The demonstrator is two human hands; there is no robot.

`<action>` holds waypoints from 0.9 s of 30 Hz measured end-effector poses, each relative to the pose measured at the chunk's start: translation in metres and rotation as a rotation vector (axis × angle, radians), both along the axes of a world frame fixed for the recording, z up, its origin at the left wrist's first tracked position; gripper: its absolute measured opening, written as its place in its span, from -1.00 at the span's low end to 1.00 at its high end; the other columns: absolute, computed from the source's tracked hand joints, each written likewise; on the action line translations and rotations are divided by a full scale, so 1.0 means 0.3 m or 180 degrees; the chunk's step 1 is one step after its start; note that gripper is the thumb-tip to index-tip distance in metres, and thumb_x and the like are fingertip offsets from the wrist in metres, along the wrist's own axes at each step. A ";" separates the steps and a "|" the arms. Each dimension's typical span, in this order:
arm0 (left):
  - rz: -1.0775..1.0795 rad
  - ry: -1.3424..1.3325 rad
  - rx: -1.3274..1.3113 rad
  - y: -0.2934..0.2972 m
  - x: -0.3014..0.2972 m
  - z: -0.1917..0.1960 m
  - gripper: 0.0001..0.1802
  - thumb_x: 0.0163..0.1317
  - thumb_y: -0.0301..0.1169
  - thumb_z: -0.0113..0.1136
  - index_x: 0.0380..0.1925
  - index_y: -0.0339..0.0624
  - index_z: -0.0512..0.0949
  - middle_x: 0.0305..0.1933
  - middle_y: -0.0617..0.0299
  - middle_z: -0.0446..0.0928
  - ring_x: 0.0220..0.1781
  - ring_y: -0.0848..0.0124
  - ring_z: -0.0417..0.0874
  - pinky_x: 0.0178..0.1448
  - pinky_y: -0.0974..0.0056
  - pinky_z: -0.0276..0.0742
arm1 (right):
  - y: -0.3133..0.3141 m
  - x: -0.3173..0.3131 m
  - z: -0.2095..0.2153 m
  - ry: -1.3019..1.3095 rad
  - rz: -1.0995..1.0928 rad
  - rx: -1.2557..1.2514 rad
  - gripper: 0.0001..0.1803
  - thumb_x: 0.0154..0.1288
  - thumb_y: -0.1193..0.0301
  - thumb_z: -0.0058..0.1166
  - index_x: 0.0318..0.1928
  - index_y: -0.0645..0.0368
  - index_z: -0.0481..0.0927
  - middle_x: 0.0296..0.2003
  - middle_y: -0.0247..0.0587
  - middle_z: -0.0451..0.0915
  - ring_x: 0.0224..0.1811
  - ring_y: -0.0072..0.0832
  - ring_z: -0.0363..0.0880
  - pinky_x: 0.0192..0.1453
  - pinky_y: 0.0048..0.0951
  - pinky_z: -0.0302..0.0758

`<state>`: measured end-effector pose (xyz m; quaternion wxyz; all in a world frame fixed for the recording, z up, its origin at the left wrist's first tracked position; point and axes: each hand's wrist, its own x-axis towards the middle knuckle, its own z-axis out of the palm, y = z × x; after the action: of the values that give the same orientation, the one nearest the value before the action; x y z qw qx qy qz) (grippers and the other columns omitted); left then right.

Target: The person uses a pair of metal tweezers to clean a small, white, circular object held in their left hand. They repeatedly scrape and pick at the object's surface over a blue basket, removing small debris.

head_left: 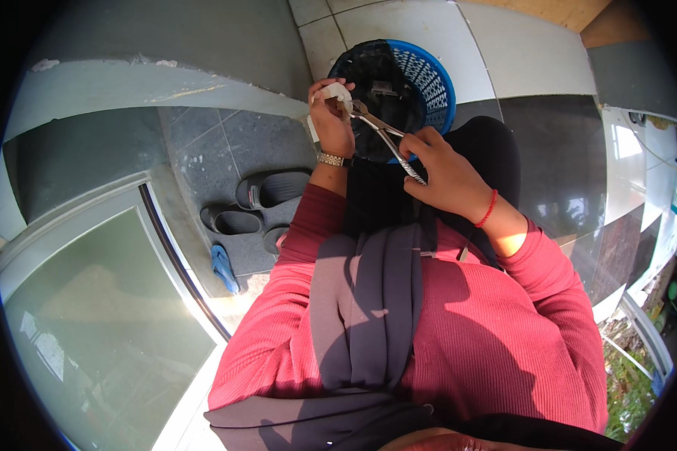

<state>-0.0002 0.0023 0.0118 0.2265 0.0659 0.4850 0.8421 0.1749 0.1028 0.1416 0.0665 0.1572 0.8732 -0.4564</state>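
My left hand (333,131), with a metal watch at the wrist, is raised over a blue lattice basket (442,69). Its fingers are closed around a pale, curved piece (337,92) with a brownish side; its kind is unclear. My right hand (450,171), a red bracelet on its wrist, grips the handles of a silver plier-like tool (384,134). The tool's two ridged handles spread apart toward my palm, and its jaws meet the pale piece beside my left fingers. Whether the jaws are closed is too small to tell. A black bag (362,66) lines the basket.
Dark sandals (274,189) and a blue flip-flop (223,268) lie on the grey tiles left of my arm. A white-framed glass door (113,301) stands at lower left, beneath a grey ledge (150,83). My dark-clothed knee (489,146) is beside the basket.
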 end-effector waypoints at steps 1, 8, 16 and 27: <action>-0.0023 -0.0136 0.0100 -0.003 -0.005 -0.004 -0.58 0.40 -0.03 -0.27 -0.07 -0.12 0.37 -0.08 0.13 0.48 0.00 0.23 0.56 -0.08 0.21 0.56 | 0.005 0.002 0.009 0.0031 0.0001 -0.0120 -0.64 -0.02 0.40 0.15 -0.16 0.07 0.39 -0.16 -0.08 0.37 -0.11 -0.04 0.48 -0.08 -0.16 0.48; -0.0336 -0.1287 0.0750 -0.024 -0.026 0.025 -0.50 0.33 0.10 -0.16 -0.09 -0.09 0.42 -0.09 0.18 0.51 0.09 0.16 0.55 0.02 0.09 0.57 | 0.072 0.029 -0.033 -0.0059 -0.0376 -0.1198 -0.67 -0.07 0.49 0.14 -0.22 0.15 0.39 -0.21 -0.22 0.33 -0.32 -0.43 0.37 -0.16 -0.48 0.38; -0.0396 -0.1362 0.0809 -0.022 -0.020 0.013 -0.53 0.33 0.07 -0.12 -0.13 -0.09 0.45 -0.10 0.16 0.54 0.10 0.18 0.53 0.08 0.00 0.54 | 0.077 0.047 -0.064 0.0261 -0.0256 -0.0717 -0.70 -0.07 0.53 0.12 -0.24 0.18 0.44 -0.18 -0.24 0.32 -0.29 -0.47 0.34 -0.21 -0.52 0.32; -0.0537 -0.0971 0.0140 -0.016 -0.006 0.033 -0.58 0.37 0.00 -0.15 -0.19 -0.13 0.46 -0.15 0.13 0.57 -0.01 0.21 0.59 -0.07 0.07 0.56 | 0.048 0.014 0.027 0.0247 0.0178 0.0949 -0.60 -0.19 0.30 0.22 -0.19 -0.06 0.61 -0.06 -0.12 0.35 -0.07 -0.14 0.46 -0.06 -0.23 0.51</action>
<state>-0.0018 -0.0024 0.0216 0.3659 -0.0171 0.4192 0.8307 0.1792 0.1172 0.1497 0.0213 0.1232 0.9373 -0.3254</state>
